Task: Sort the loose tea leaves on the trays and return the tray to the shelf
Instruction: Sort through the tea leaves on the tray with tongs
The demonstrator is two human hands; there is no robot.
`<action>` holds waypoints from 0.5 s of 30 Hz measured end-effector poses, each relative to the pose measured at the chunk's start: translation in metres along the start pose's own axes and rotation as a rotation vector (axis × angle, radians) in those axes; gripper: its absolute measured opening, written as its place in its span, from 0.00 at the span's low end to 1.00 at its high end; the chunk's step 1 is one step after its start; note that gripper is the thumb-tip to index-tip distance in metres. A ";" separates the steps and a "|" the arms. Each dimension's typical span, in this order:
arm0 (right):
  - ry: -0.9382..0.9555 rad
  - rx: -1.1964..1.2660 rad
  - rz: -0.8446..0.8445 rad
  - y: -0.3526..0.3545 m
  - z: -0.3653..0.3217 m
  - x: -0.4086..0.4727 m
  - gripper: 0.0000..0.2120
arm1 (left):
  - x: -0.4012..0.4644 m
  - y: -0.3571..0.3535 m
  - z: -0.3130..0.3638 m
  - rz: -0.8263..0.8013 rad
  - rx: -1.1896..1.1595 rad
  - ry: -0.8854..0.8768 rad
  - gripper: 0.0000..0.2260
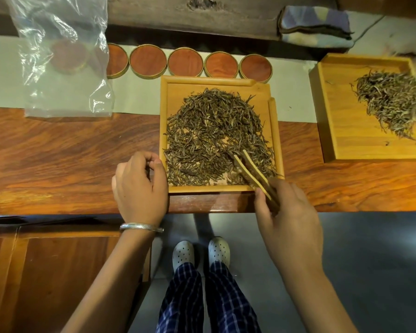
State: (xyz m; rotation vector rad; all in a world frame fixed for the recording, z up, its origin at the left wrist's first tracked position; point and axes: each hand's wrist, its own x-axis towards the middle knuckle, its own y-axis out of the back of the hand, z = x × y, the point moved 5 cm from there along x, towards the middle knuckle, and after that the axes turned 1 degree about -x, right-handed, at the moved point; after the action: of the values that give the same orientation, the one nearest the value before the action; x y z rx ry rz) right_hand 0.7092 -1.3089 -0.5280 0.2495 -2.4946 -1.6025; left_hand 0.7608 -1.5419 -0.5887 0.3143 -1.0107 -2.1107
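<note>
A square wooden tray (163,104) sits at the table's front edge, spread with dark loose tea leaves (211,131). My right hand (288,217) grips wooden tongs (249,167), whose tips rest among the leaves at the tray's lower right. My left hand (139,186) lies curled against the tray's lower-left corner, its fingertips pinched at the rim; whether it holds anything I cannot tell. A second wooden tray (341,145) at the far right carries a smaller heap of tea leaves (392,102).
A row of round wooden lids or coasters (185,62) lines the back of the table. A clear plastic bag (63,58) lies at the back left, a folded cloth (315,25) at the back right. Below the table edge are the floor and my feet (201,253).
</note>
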 end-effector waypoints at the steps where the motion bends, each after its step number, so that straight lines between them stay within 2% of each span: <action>1: 0.015 0.002 0.012 -0.001 -0.006 0.003 0.08 | 0.000 0.000 0.000 -0.002 0.000 -0.001 0.05; 4: 0.059 -0.009 -0.019 -0.010 -0.026 0.008 0.08 | 0.000 0.001 -0.001 -0.007 -0.003 0.002 0.06; 9: 0.022 0.013 -0.096 -0.012 -0.019 -0.004 0.08 | 0.001 0.000 -0.001 -0.014 -0.004 0.021 0.06; 15: 0.048 -0.035 0.058 0.001 -0.030 0.044 0.10 | 0.001 0.000 -0.001 -0.028 -0.003 0.023 0.06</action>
State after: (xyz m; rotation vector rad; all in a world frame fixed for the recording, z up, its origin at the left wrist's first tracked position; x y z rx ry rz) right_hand 0.6729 -1.3453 -0.5124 0.2067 -2.4136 -1.5968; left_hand 0.7610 -1.5432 -0.5892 0.3528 -0.9950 -2.1290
